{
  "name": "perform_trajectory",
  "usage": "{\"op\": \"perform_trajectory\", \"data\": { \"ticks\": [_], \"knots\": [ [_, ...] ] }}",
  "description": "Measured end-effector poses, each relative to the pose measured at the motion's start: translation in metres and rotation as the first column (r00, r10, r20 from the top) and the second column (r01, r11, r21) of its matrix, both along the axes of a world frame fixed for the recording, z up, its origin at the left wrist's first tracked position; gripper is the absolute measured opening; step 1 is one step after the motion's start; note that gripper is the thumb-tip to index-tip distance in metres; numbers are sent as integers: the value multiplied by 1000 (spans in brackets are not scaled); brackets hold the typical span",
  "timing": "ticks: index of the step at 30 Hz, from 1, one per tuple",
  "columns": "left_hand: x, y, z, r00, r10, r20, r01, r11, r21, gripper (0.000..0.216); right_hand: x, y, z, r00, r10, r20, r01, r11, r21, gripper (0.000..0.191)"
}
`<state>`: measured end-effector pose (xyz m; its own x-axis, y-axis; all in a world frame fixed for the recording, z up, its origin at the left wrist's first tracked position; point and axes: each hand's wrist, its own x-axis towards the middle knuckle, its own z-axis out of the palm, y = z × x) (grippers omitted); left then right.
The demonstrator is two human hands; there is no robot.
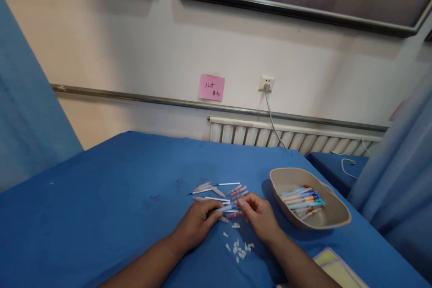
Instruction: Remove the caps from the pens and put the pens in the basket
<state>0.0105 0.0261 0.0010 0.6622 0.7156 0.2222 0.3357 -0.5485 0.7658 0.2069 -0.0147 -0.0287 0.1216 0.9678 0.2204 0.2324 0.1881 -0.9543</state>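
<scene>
A light-blue pen [227, 208] is held level between my two hands. My left hand [199, 221] pinches its left end between thumb and fingers. The fingertips of my right hand [259, 217] are closed on its right end, where a small orange part shows. Behind and under the pen lie white pen refills [229, 184], pale translucent barrels [203, 186] and patterned pinkish pen parts [240, 192], partly covered by my hands. On the near side, several small white plastic pieces [241, 252] are scattered over the blue cloth.
A beige basket [332, 220] with several finished-looking pens [303, 200] stands to the right on the blue-covered table [111, 198]. Yellow sheets [337, 270] lie by my right forearm. Behind are a radiator [249, 134] and a plugged-in cable; blue curtains hang at both sides.
</scene>
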Motion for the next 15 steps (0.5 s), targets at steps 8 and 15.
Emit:
{"op": "perform_trajectory", "data": {
  "ticks": [8, 15],
  "knots": [
    [2, 1, -5, 999, 19, 38, -15, 996, -84, 23, 2, 0, -10, 987, 130, -94, -128, 991, 34, 56],
    [0, 4, -8, 999, 34, 16, -33, 995, -91, 23, 0, 3, -7, 984, 79, -162, -69, 995, 66, 47]
  ]
}}
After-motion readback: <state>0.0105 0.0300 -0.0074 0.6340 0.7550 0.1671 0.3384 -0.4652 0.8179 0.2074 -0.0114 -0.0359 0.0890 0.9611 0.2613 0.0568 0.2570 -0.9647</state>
